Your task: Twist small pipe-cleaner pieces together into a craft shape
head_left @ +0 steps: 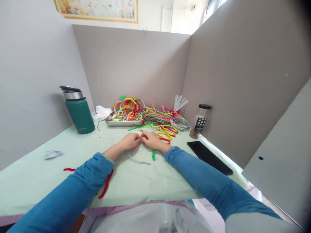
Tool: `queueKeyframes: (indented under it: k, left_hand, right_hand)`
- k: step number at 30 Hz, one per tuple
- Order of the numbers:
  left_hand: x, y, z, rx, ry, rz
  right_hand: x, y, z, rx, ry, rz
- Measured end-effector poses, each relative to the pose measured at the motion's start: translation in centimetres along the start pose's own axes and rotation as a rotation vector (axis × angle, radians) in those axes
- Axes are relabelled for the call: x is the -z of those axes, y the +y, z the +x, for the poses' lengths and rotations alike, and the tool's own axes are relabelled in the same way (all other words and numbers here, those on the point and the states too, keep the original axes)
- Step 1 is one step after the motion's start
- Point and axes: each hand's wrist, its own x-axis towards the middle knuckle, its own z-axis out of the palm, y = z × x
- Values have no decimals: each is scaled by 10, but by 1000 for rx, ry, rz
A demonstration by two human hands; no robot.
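My left hand [131, 141] and my right hand [150, 139] meet fingertip to fingertip above the table. Both are closed in a pinch, and what lies between the fingers is too small to make out. A thin grey cord [139, 161] curves out from below my left hand; whether it is held I cannot tell. A bit of pink pipe cleaner [135, 148] shows under the left fingers. Below my right hand is a short green pipe cleaner [153, 154]. Near my left forearm lie red pipe cleaner pieces [106, 184], partly covered by the sleeve.
At the back, a metal tray [125, 123] holds small pieces and bent pipe cleaners, beside a pile of coloured pipe cleaners [157, 115] and coiled grey cord [180, 124]. A green bottle [80, 116] stands left. Rightward are a jar [200, 122] and black phone [209, 157]. Partitions surround the table.
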Motion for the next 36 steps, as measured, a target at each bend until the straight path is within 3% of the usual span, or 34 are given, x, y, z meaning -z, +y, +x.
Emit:
queueKeyframes:
  k: [36]
  left_hand:
    - [1,1,-1,3,4,10]
  right_hand:
    - [1,-1,0,-27,0,52]
